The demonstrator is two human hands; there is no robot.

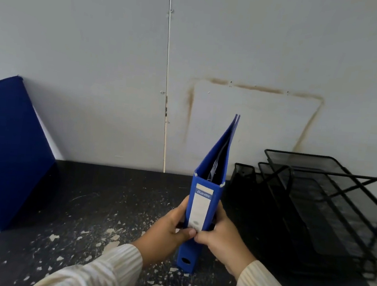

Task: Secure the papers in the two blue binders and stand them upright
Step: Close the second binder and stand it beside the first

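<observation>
While upended, clasped blue binder (202, 202) low.
Wrapped fingers of left hand (167, 233), right hand (222, 240) round spine; seemed stiff, light.

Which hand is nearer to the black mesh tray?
Right. The right hand grips the binder on the side facing the mesh tray; the left hand grips its other side, farther away.

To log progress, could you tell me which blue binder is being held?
The centre binder, standing upright, gripped by the left hand and right hand; the other binder leans against the wall at far left, untouched.
</observation>
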